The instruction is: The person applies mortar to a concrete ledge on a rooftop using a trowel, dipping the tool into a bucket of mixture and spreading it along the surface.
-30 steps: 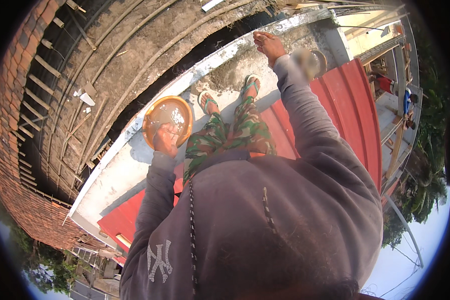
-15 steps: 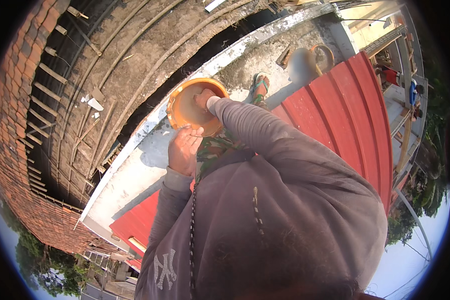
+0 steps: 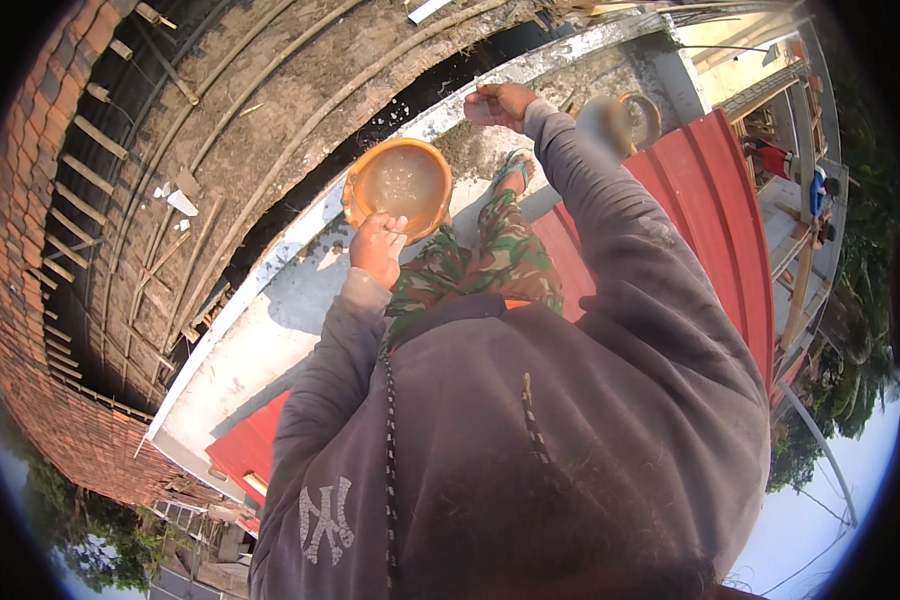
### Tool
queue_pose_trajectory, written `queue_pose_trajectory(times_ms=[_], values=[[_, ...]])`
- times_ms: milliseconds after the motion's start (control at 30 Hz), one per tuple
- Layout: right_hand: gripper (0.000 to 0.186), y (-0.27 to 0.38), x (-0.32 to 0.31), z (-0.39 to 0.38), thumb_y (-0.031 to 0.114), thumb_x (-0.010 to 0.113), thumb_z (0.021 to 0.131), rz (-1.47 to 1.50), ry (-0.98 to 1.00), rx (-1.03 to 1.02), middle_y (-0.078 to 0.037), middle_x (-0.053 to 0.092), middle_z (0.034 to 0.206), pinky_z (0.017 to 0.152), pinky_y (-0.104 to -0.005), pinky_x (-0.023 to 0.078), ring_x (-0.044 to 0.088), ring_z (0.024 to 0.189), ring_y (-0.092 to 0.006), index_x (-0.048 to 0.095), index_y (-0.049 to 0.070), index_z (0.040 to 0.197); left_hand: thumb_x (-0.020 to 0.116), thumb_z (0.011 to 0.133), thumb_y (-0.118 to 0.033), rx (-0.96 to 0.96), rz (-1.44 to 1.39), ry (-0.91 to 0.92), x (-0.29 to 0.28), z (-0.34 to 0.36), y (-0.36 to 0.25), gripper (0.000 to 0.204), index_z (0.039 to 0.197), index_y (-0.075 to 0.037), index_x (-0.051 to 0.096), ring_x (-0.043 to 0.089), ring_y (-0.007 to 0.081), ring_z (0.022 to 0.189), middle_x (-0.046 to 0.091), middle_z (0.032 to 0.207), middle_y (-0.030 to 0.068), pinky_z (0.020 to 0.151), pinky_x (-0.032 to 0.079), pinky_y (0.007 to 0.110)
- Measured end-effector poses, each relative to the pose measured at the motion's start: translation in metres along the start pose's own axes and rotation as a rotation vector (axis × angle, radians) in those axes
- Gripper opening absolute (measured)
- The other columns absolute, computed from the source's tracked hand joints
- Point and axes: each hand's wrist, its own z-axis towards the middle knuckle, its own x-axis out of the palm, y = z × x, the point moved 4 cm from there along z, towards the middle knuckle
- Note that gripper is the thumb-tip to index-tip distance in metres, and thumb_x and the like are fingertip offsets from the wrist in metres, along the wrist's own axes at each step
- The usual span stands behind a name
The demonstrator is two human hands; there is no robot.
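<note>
My left hand (image 3: 380, 248) is closed on the near edge of an orange plastic basin (image 3: 402, 178) holding murky water, held out above the pale ledge over my camouflage trousers. My right hand (image 3: 498, 106) is raised to the upper right of the basin, over the ledge's white lip, its loose fingers empty, apart and slightly blurred. Small drops show in the air left of it. My sandalled foot (image 3: 515, 175) rests on dirty concrete below that hand.
A red corrugated sheet (image 3: 700, 230) lies to my right, beside another round container (image 3: 640, 118) and a blurred grey object. Beyond the white edge (image 3: 220, 330) are a dark gap, bamboo poles and a tiled roof (image 3: 50, 120). Two people (image 3: 822, 200) are at the far right.
The basin has shifted up and right since a second ago. My right hand was dipped in its water half a second ago and has since lifted out, up and rightward.
</note>
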Motion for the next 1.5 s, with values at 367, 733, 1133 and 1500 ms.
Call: queue_pose_trajectory(times_ms=[367, 733, 1133, 1500], values=[[0.042, 0.058, -0.106, -0.031, 0.031, 0.069, 0.095, -0.355, -0.712, -0.574, -0.014, 0.075, 0.116, 0.094, -0.0342, 0.052, 0.070, 0.105, -0.0274, 0.070, -0.001, 0.123, 0.064, 0.091, -0.027, 0.028, -0.005, -0.227, -0.095, -0.035, -0.009, 0.032, 0.117, -0.010, 0.057, 0.054, 0.0288, 0.128, 0.055, 0.118, 0.0036, 0.115, 0.030, 0.047], [0.048, -0.165, 0.222, -0.044, 0.041, 0.064, 0.090, -1.092, 0.058, -0.253, -0.021, 0.074, 0.113, 0.099, -0.0435, 0.053, 0.069, 0.112, -0.0361, 0.073, 0.005, 0.120, 0.061, 0.096, -0.023, 0.040, 0.192, -0.074, -0.025, -0.110, -0.024, 0.030, 0.120, -0.008, 0.051, 0.056, 0.0288, 0.125, 0.054, 0.116, 0.0067, 0.109, 0.040, 0.046], [0.038, -0.082, 0.143, -0.062, 0.040, 0.057, 0.105, 0.174, 0.550, 0.205, -0.009, 0.070, 0.090, 0.062, -0.0286, 0.058, 0.070, 0.077, -0.0179, 0.064, 0.003, 0.101, 0.061, 0.094, -0.022, -0.010, 0.039, 0.044, 0.048, -0.054, -0.008, 0.015, 0.099, -0.009, 0.056, 0.057, 0.0295, 0.121, 0.058, 0.104, 0.0054, 0.111, 0.039, 0.049], [0.027, -0.030, 0.040, -0.005, 0.019, 0.058, 0.101, -0.133, -0.121, -0.105, -0.005, 0.075, 0.109, 0.084, -0.0383, 0.059, 0.072, 0.091, -0.0228, 0.070, 0.008, 0.122, 0.065, 0.088, -0.021, 0.032, 0.015, -0.025, -0.017, -0.016, -0.009, 0.021, 0.102, -0.009, 0.055, 0.055, 0.0306, 0.123, 0.056, 0.108, 0.0086, 0.114, 0.036, 0.049]])
